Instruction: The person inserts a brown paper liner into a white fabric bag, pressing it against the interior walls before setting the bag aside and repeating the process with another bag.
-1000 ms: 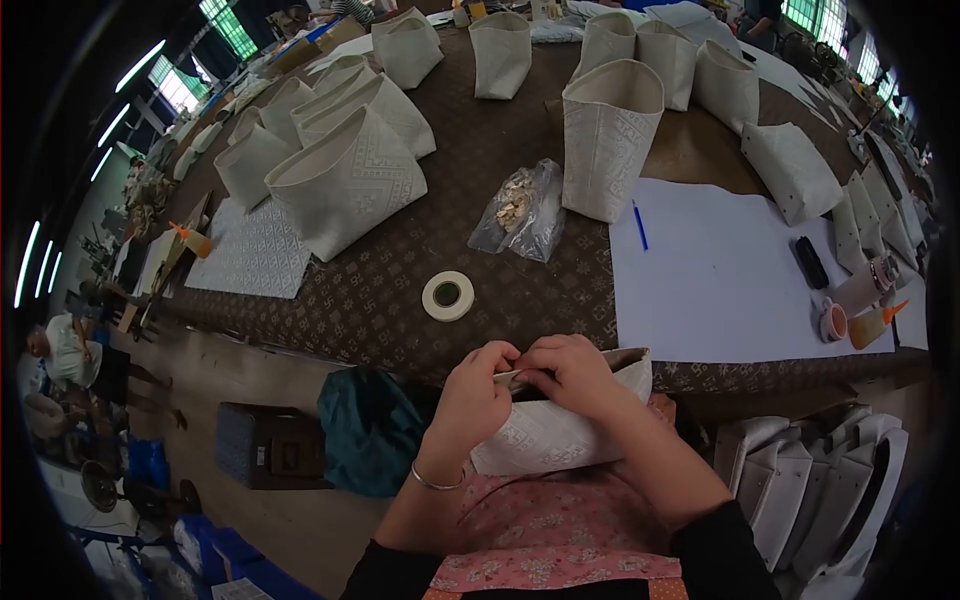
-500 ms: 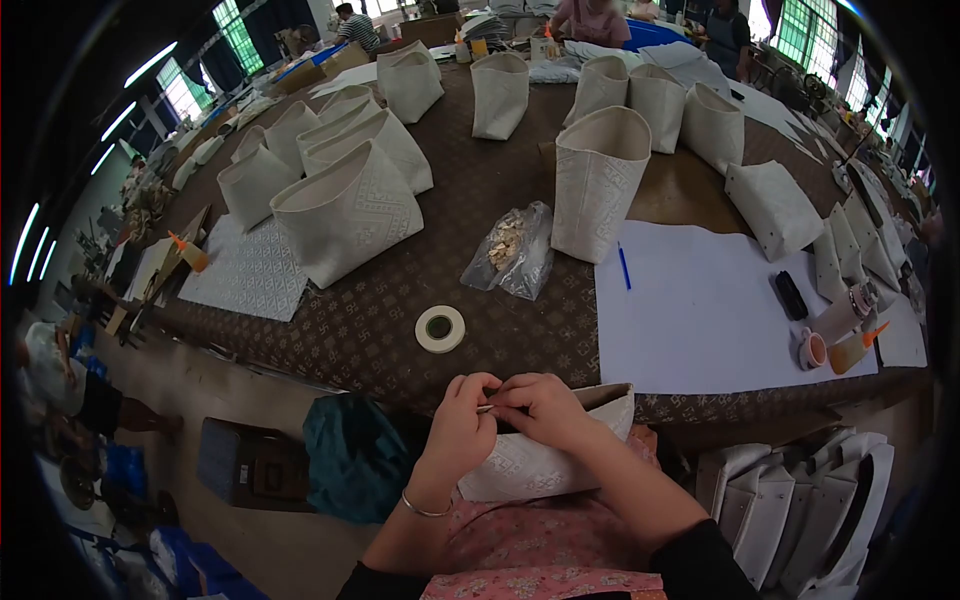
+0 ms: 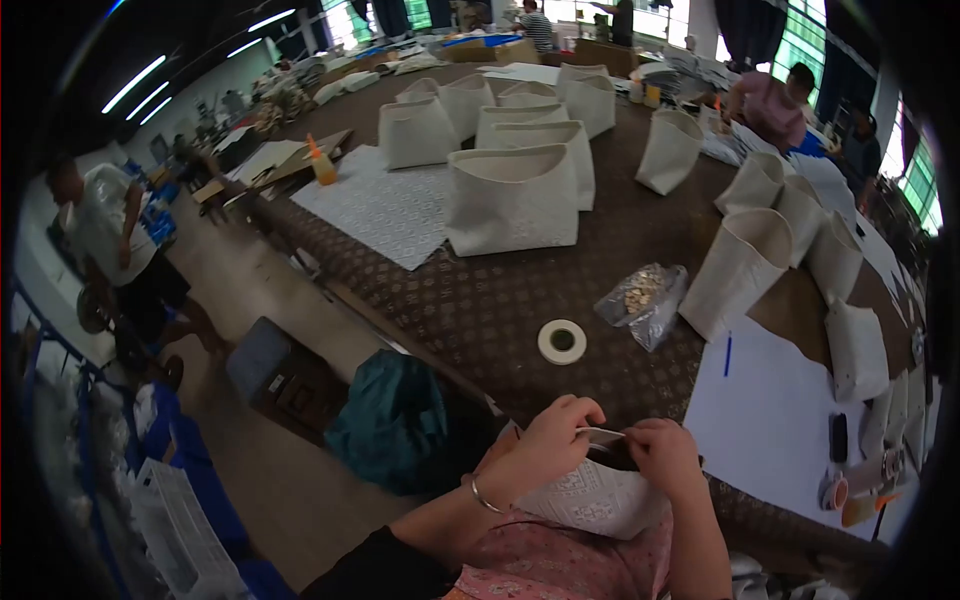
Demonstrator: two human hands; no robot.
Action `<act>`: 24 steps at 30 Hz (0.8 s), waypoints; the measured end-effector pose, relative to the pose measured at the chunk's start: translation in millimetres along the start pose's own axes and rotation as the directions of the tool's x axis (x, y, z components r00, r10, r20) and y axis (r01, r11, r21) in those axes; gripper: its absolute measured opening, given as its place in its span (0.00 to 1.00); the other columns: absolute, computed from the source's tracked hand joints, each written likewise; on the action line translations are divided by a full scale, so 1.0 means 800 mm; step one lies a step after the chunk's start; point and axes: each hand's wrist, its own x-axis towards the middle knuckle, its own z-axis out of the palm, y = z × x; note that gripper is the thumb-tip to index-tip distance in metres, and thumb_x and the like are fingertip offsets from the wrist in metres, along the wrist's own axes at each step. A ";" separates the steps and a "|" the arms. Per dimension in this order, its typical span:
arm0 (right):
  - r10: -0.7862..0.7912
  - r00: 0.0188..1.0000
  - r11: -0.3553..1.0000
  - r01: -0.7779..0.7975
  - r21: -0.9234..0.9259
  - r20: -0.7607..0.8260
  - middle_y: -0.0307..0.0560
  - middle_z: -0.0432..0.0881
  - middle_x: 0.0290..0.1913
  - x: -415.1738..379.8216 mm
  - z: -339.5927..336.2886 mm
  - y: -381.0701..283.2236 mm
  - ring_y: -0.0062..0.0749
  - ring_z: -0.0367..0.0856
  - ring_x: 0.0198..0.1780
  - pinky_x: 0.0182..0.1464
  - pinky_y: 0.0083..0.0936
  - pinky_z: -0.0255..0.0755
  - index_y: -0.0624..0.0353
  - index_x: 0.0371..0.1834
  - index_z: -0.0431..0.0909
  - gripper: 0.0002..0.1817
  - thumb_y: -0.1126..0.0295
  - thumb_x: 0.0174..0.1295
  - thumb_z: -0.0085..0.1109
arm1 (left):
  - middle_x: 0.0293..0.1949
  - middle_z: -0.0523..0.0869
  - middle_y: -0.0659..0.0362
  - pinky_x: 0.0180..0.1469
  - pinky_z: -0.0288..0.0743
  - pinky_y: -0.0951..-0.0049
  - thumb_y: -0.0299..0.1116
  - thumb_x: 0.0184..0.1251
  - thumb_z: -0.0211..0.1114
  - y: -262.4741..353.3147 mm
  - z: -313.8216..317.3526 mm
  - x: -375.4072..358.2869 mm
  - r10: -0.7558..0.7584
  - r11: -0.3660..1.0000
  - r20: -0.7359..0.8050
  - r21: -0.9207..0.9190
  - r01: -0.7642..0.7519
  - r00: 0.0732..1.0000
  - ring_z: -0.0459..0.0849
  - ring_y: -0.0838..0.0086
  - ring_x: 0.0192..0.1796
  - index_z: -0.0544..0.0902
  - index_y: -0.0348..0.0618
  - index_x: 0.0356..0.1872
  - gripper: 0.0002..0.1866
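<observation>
A cream embossed bag [image 3: 598, 503] rests tilted against my lap, its mouth facing up. My left hand [image 3: 552, 438] is closed on the bag's rim, fingers bent over the edge. My right hand [image 3: 662, 452] pinches the same rim a little to the right, thumb and fingers together. Between them a short pale stretch of the edge shows; any small piece in the fingertips cannot be made out. On the table just beyond the hands lies a roll of white tape [image 3: 562, 342]. Right of it is a clear plastic bag of small metallic pieces [image 3: 645, 294].
Several cream bags [image 3: 513, 203] stand on the brown patterned table [image 3: 400, 310]. White paper [image 3: 765, 420] with a blue pen [image 3: 728, 356] covers the right side. A glue bottle [image 3: 322, 165] stands far left. A person [image 3: 125, 225] is in the left aisle, near a dark stool [image 3: 283, 372].
My view has swung left, so the table things appear farther right. My hands have moved apart along the bag's rim, and more of its opening shows between them.
</observation>
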 end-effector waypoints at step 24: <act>0.547 0.833 0.348 -0.319 0.882 0.086 0.46 0.85 0.47 -0.179 0.016 0.054 0.32 0.82 0.48 0.53 0.28 0.74 0.64 0.54 0.79 0.15 0.78 0.64 0.57 | 0.26 0.79 0.55 0.40 0.73 0.65 0.26 0.63 0.61 0.008 -0.020 -0.011 0.112 0.994 -0.104 0.011 -0.112 0.988 0.80 0.66 0.35 0.83 0.42 0.40 0.06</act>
